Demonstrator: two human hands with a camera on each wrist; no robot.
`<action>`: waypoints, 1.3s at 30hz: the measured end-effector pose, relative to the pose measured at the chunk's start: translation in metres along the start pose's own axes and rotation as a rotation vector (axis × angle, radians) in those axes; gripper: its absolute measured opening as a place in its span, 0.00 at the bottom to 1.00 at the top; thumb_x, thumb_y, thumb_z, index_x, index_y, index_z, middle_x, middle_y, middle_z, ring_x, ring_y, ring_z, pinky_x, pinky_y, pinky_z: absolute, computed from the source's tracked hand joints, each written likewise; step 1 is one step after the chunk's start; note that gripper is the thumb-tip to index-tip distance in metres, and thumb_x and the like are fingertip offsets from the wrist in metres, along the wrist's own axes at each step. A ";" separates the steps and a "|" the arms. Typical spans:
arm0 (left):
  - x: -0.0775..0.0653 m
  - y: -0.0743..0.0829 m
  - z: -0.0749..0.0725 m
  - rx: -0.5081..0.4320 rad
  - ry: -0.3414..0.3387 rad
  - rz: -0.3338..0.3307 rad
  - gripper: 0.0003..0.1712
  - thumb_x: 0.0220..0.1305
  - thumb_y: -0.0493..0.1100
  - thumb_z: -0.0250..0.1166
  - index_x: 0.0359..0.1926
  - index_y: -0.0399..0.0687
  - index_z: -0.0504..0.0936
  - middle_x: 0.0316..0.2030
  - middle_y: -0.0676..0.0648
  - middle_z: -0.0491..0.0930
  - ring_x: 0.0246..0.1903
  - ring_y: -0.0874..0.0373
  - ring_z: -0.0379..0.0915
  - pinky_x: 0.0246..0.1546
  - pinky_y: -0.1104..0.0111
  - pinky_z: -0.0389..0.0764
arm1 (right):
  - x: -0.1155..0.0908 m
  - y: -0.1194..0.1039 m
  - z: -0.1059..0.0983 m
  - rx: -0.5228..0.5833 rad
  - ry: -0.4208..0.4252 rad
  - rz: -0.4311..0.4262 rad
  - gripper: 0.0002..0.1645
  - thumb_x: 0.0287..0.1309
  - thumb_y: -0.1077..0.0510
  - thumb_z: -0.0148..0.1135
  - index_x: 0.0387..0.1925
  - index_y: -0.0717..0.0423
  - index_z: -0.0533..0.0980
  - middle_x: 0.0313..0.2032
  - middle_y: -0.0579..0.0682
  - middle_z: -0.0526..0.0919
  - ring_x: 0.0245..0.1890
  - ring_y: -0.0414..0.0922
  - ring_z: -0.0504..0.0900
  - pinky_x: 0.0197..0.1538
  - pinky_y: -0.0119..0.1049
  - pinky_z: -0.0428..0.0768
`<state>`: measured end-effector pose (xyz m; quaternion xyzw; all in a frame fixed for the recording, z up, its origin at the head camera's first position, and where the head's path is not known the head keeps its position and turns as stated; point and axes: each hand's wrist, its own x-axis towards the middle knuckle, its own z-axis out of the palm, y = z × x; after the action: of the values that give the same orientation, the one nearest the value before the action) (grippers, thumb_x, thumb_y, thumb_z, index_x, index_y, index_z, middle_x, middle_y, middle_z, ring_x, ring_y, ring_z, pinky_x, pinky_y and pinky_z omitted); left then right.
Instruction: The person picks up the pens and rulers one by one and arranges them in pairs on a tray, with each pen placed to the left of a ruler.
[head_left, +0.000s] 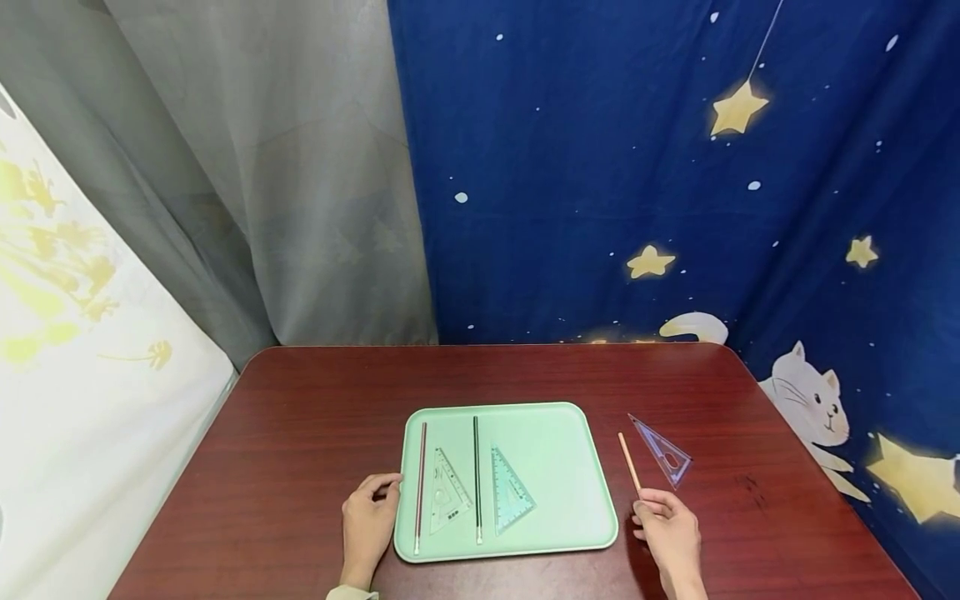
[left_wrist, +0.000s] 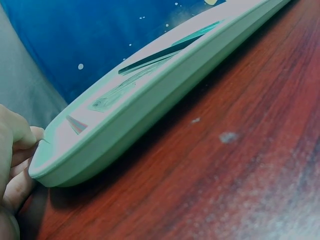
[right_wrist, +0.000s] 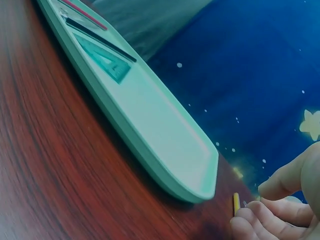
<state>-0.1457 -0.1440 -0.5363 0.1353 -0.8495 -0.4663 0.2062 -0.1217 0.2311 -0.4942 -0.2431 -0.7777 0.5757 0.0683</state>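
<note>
My left hand (head_left: 367,518) is at the left side of a mint-green tray (head_left: 570,475), its fingertips pinching the rim in the left wrist view. On the tray lie a dark red pencil (head_left: 421,487), a clear set square (head_left: 448,493), a black pencil (head_left: 477,479) and a teal-tinted set square (head_left: 512,492), left to right. Beyond the tray's right edge, my right hand (head_left: 667,533) holds a yellow pencil (head_left: 630,462) by its near end, that end hidden by the fingers. A purple-tinted set square (head_left: 663,452) lies on the table just past this hand.
The dark red-brown wooden table (head_left: 315,417) carries everything. Behind it hang a grey curtain (head_left: 337,208) and a blue curtain (head_left: 555,208) with stars and a white cat. A white cloth (head_left: 97,375) with yellow prints hangs at the left.
</note>
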 end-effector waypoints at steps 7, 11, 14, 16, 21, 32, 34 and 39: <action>0.001 -0.003 0.002 -0.013 0.007 0.005 0.09 0.56 0.33 0.64 0.30 0.50 0.88 0.31 0.52 0.85 0.25 0.73 0.74 0.27 0.81 0.74 | 0.004 0.004 -0.012 -0.043 0.054 0.004 0.20 0.55 0.66 0.59 0.49 0.73 0.74 0.27 0.46 0.83 0.21 0.31 0.78 0.26 0.29 0.81; 0.001 -0.004 0.002 -0.004 0.005 0.004 0.09 0.56 0.33 0.64 0.31 0.50 0.88 0.31 0.52 0.85 0.25 0.73 0.74 0.27 0.81 0.74 | 0.006 0.006 -0.017 -0.069 0.070 0.023 0.21 0.53 0.64 0.61 0.49 0.71 0.74 0.25 0.40 0.81 0.20 0.31 0.79 0.25 0.30 0.81; 0.001 -0.003 0.001 0.002 0.000 0.001 0.09 0.56 0.33 0.64 0.31 0.50 0.88 0.31 0.51 0.85 0.25 0.73 0.74 0.27 0.79 0.74 | 0.007 0.009 -0.019 -0.082 0.069 0.029 0.22 0.52 0.64 0.61 0.49 0.71 0.74 0.24 0.39 0.80 0.19 0.34 0.80 0.25 0.30 0.81; 0.001 -0.002 0.001 0.005 -0.003 -0.004 0.09 0.57 0.33 0.64 0.31 0.50 0.88 0.32 0.51 0.86 0.25 0.73 0.74 0.28 0.78 0.75 | 0.008 0.011 -0.020 -0.093 0.068 0.032 0.22 0.51 0.64 0.62 0.49 0.71 0.74 0.24 0.40 0.80 0.19 0.36 0.80 0.24 0.30 0.81; 0.000 -0.001 0.000 0.007 -0.008 -0.017 0.09 0.57 0.33 0.63 0.31 0.50 0.88 0.32 0.51 0.85 0.25 0.73 0.74 0.28 0.78 0.75 | 0.008 0.013 -0.021 -0.107 0.058 0.034 0.22 0.48 0.66 0.62 0.47 0.71 0.74 0.24 0.42 0.79 0.18 0.37 0.79 0.23 0.31 0.80; 0.000 -0.001 0.000 0.002 -0.019 -0.016 0.09 0.57 0.33 0.63 0.32 0.49 0.88 0.32 0.50 0.85 0.25 0.73 0.74 0.27 0.77 0.76 | 0.008 0.016 -0.022 -0.137 0.028 0.028 0.23 0.46 0.65 0.65 0.46 0.72 0.74 0.27 0.48 0.81 0.20 0.41 0.80 0.23 0.34 0.81; 0.000 -0.001 0.000 0.000 -0.019 -0.015 0.09 0.57 0.33 0.63 0.32 0.48 0.88 0.32 0.50 0.85 0.25 0.72 0.75 0.28 0.76 0.76 | 0.008 0.016 -0.022 -0.147 0.024 0.030 0.23 0.45 0.65 0.66 0.46 0.72 0.75 0.28 0.50 0.82 0.21 0.41 0.80 0.23 0.35 0.81; 0.000 -0.001 0.000 0.005 -0.020 -0.016 0.09 0.57 0.33 0.63 0.32 0.49 0.88 0.33 0.50 0.86 0.26 0.72 0.75 0.28 0.76 0.76 | 0.008 0.017 -0.021 -0.177 0.013 0.024 0.24 0.43 0.64 0.69 0.45 0.71 0.75 0.27 0.49 0.82 0.21 0.40 0.80 0.23 0.33 0.80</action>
<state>-0.1456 -0.1445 -0.5370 0.1381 -0.8516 -0.4672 0.1937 -0.1157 0.2560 -0.5042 -0.2612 -0.8221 0.5038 0.0450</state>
